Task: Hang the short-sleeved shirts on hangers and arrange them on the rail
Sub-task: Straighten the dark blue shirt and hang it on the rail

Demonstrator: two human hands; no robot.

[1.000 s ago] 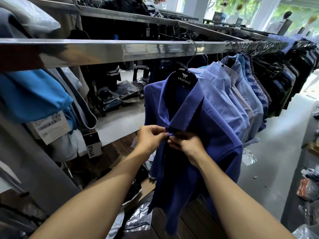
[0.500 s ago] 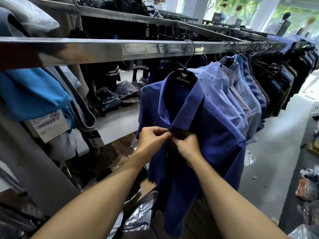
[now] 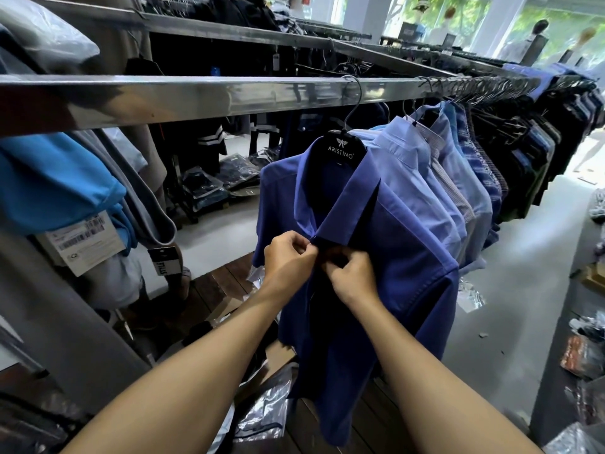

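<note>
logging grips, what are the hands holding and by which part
The left hand and right hand both pinch the dark blue shirt at its front opening, just below the collar.

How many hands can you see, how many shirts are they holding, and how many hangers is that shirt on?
Hands: 2, the left hand and the right hand.
Shirts they hold: 1, the dark blue shirt.
Hangers under that shirt: 1, the black hanger.
Total: 4.
</note>
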